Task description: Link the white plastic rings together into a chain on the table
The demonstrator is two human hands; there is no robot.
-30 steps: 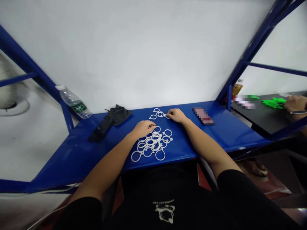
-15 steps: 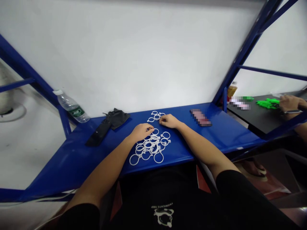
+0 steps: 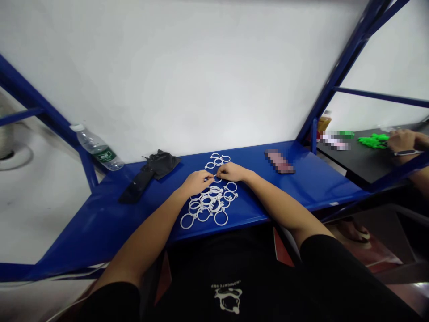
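Observation:
Above the blue tabletop, my left hand pinches a white curtain ring at its left edge. Thumb and fingers of my right hand close on the upper edge of this same ring, so my fingertips nearly meet. Small parts of the ring are hidden behind the fingers. Just below my hands lies a loose pile of white curtain rings, overlapping, with small eyelets on their rims. A smaller group of similar rings rests beyond my right hand, near the wall.
A black plastic bag lies to the left, near a clear bottle leaning at the wall. On the right is a blurred-out phone-like object. A co-worker's hands handle green pieces at a black table.
My right hand has moved from the far group of rings back toward my left hand and taken hold of the ring there. My left hand has stayed nearly in place.

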